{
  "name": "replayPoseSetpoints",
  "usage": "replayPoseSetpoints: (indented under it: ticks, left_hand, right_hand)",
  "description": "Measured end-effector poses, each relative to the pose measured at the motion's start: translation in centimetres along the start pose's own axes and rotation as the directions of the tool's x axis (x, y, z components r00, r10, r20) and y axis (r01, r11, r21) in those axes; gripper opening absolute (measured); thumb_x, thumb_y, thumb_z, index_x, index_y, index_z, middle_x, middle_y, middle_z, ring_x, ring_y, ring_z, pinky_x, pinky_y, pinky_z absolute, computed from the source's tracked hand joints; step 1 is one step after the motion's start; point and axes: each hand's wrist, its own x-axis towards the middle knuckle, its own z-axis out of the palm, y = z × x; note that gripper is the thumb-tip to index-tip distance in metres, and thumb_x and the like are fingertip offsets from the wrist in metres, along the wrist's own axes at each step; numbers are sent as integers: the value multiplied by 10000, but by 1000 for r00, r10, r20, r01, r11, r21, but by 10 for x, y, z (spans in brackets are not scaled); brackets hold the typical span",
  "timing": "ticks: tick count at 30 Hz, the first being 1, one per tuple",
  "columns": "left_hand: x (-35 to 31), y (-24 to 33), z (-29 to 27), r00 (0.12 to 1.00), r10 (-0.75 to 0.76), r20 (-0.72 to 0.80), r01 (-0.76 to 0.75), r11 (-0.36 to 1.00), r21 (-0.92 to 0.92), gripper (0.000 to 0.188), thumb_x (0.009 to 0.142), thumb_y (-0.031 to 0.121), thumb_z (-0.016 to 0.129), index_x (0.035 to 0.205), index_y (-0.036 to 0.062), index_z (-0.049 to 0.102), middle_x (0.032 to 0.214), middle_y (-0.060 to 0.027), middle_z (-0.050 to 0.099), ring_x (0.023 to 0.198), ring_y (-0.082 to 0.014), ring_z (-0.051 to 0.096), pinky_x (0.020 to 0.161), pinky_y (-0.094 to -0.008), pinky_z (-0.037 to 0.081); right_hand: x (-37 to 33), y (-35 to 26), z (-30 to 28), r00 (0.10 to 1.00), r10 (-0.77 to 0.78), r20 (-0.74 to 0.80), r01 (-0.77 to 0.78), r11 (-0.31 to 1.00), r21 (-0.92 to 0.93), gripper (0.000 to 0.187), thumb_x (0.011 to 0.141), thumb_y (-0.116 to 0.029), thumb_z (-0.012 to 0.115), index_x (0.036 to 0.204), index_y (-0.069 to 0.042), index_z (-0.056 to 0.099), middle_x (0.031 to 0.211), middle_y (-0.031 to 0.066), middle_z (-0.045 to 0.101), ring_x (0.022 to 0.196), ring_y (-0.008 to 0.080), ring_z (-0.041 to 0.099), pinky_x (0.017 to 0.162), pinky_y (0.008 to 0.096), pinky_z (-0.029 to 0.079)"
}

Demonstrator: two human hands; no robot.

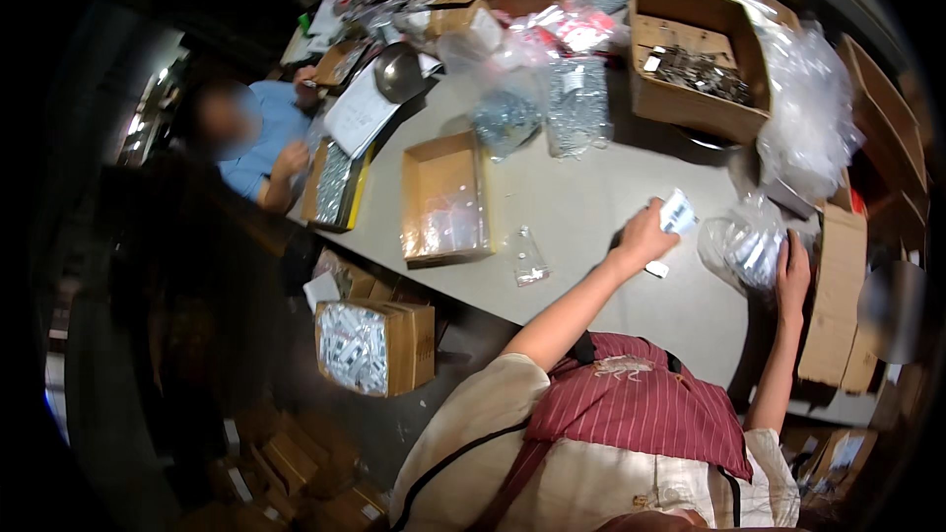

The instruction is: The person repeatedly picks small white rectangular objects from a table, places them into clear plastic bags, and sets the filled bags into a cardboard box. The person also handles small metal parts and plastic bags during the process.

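My left hand [642, 238] is closed on a small white packet with dark print [677, 214], held above the grey table [591, 202]. Just below that hand lies a small white piece [657, 269]. To the right, my right hand [792, 274] grips the side of a clear plastic bag [746, 244] with shiny, pale packets inside; part of its grip is hidden. A small clear bag with little parts [530, 258] lies left of my left forearm.
An open cardboard box of metal parts [695, 69] stands at the back. A shallow carton [443, 246] sits left of centre, near bagged parts [578, 103]. Cardboard [833, 296] stands at the right. Across the table's left end sits a person in blue [266, 133]. A packet-filled box [409, 350] stands below.
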Motion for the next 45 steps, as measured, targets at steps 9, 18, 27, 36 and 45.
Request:
replayPoseSetpoints:
  ticks: [9, 18, 27, 36, 45]
  left_hand:
    - [0, -41, -29, 941, 275, -195, -241, 953, 181, 470, 841, 156, 778, 1275, 5, 680, 1163, -246, 619, 1130, -380, 591, 969, -450, 498]
    - [-5, -33, -58, 953, 19, 301, 228, 607, -761, 292, 963, 92, 692, 1222, -39, 665, 1131, -72, 686, 945, -126, 651, 787, -267, 553]
    - [-69, -30, -80, 492, 201, 847, 766, 363, -531, 332, 1045, 185, 601, 1324, 6, 579, 1134, -104, 686, 942, -184, 679, 768, -288, 554]
    - [-84, -52, -83, 746, 157, 647, 368, 712, -598, 324, 1024, 260, 664, 1212, -3, 632, 1004, -40, 698, 883, -111, 668, 730, -247, 532]
    - [-86, -88, -65, 817, 96, 568, 377, 656, -654, 207, 989, 126, 683, 1133, -23, 680, 959, -20, 701, 831, -81, 628, 752, -246, 504]
  right_hand:
    - [-49, -103, -22, 947, -93, -307, 38, 983, -179, 330, 875, -45, 641, 1202, -37, 680, 1291, 141, 675, 1241, 319, 597, 1145, 504, 351]
    - [-73, -199, 26, 975, 209, -69, -123, 777, 618, 295, 896, -111, 682, 1175, -14, 697, 1257, 103, 690, 1221, 265, 609, 1067, 398, 444]
    - [-83, -258, 19, 893, 178, 414, -426, 33, 904, 427, 927, -166, 744, 1298, 10, 628, 1169, 82, 695, 1119, 169, 642, 1020, 324, 475]
    - [-137, -265, 73, 786, 366, 498, -535, -1, 845, 266, 899, -77, 767, 1132, 21, 682, 967, 81, 730, 820, 125, 697, 713, 289, 567]
    - [-137, -251, 50, 772, 312, 553, -539, -139, 831, 282, 979, -225, 717, 1156, -11, 670, 851, 46, 692, 761, 126, 662, 685, 288, 551]
